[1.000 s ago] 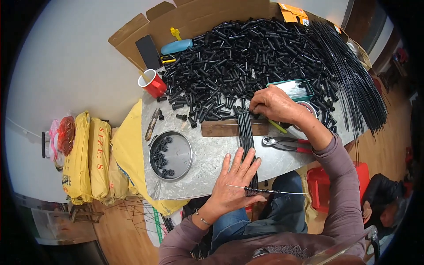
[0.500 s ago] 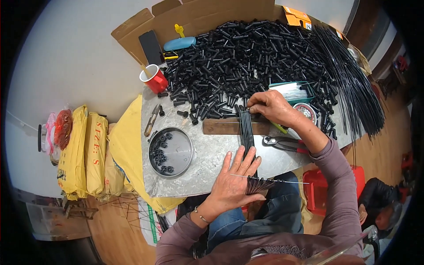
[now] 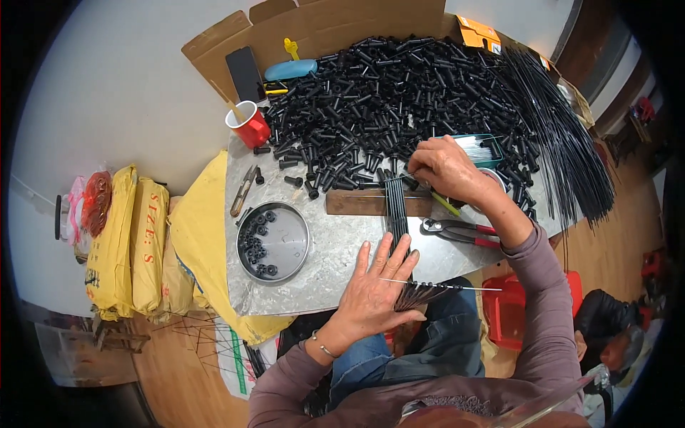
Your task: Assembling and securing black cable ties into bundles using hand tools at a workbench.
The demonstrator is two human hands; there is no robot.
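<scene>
Right now our left hand (image 3: 374,285) lies flat, fingers spread, pressing the near part of a bundle of thin black rods (image 3: 397,214) against the metal-topped table (image 3: 335,250). Our right hand (image 3: 446,167) is curled at the bundle's far end, fingertips pinched on the rod tips just beyond a wooden block (image 3: 357,202) that the rods cross.

The bundle's long axis runs straight away from us, from lap to pile, so the left hand sits nearer the body and the right hand farther out, with the block between them. At the near end the rods fan out past the table edge, and one thin wire (image 3: 442,286) lies crosswise over them.

Red-handled pliers (image 3: 460,230) rest just right of the bundle. A round metal dish (image 3: 273,242) of small black rings sits to the left, a red cup (image 3: 250,125) beyond it, and a heap of black tubes (image 3: 399,93) covers the far table.
</scene>
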